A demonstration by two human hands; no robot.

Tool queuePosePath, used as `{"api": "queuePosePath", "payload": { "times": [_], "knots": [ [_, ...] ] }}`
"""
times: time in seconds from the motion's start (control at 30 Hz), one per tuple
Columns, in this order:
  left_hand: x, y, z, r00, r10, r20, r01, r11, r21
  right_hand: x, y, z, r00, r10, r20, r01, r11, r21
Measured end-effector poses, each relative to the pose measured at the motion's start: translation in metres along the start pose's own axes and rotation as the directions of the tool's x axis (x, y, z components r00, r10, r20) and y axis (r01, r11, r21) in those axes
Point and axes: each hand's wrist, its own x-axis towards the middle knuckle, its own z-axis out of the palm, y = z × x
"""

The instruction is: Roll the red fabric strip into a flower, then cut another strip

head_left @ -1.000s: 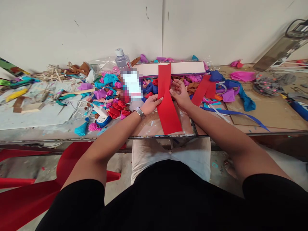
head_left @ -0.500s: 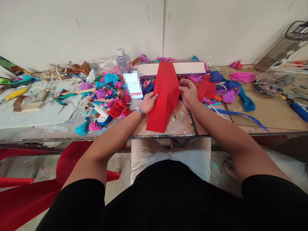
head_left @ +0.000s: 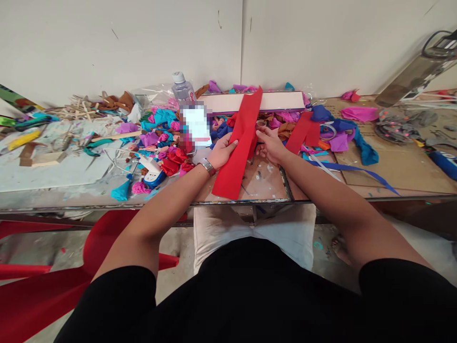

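Observation:
A long red strip, paper or cloth I cannot tell which, (head_left: 240,147) slants across the front middle of the table, its lower end near the edge. My left hand (head_left: 222,151) grips its left side, thumb on top and fingers beneath. At the opposite side, my right hand (head_left: 270,145) pinches the strip's right edge, which is folded under there. Another red piece (head_left: 303,132) lies just right of my right hand. Crumpled red pieces (head_left: 174,161) sit left of my left hand, near a lit phone-like screen (head_left: 197,125) that is blurred out.
A clear bottle (head_left: 183,89) stands behind the screen. A blue-and-white power socket (head_left: 154,177) with a cable is at left. A long pale box (head_left: 274,101) lies along the back wall. Cardboard (head_left: 403,166) and a blue ribbon (head_left: 371,175) are at right, a red chair (head_left: 103,238) below left.
The red strip has become narrower as its right side folded under. My right hand has moved left and slightly down with that edge. My left hand stays almost in place.

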Motion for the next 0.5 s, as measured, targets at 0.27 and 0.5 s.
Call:
{"api": "queuePosePath", "payload": {
  "times": [0.27,0.5],
  "knots": [
    [0.005,-0.01,-0.002,0.99,0.007,-0.139,-0.006,1.0,0.009,0.005,-0.005,-0.003,0.973,-0.22,-0.076,0.225,0.972,0.066],
    [0.013,-0.035,-0.017,0.962,-0.014,-0.272,0.049,0.991,0.124,-0.001,-0.007,0.004,0.984,-0.176,0.042,0.166,0.969,0.182]
  ]
}}
